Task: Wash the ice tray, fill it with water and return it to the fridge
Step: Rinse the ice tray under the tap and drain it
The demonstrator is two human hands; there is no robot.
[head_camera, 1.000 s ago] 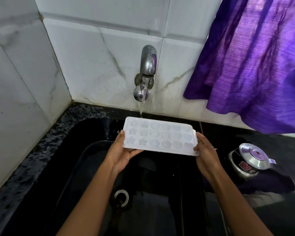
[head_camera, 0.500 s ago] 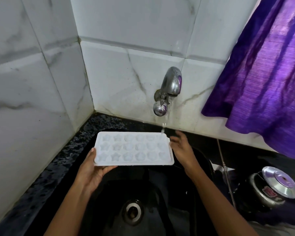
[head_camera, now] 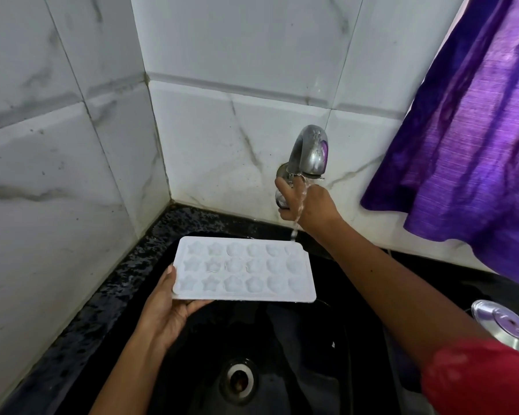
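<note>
- Where two walls (head_camera: 222, 145) of white, grey-veined tile meet in a corner, we look down on everything else.
- A purple cloth (head_camera: 468, 130) hangs at the upper right, in front of the back wall.
- Below us lies the black sink (head_camera: 312, 339), set in a speckled black worktop (head_camera: 117, 280) that runs along the left wall.
- We hold the white ice tray (head_camera: 246, 269) roughly level over the sink, below and left of the tap (head_camera: 310, 154). Its star and flower moulds face up, and the water (head_camera: 297, 217) comes down at its far right corner.
- Our left hand (head_camera: 165, 313) grips the tray's left end, thumb on the rim and fingers beneath.
- Our right hand (head_camera: 309, 205), well apart from the left, is raised to the steel tap. Thumb and fingers curl round its knob while water runs over the hand.
- A shiny steel lid (head_camera: 504, 323) shows at the right edge, just above our red sleeve (head_camera: 477, 381).
- The round drain (head_camera: 240, 380) sits in the sink's bottom.
</note>
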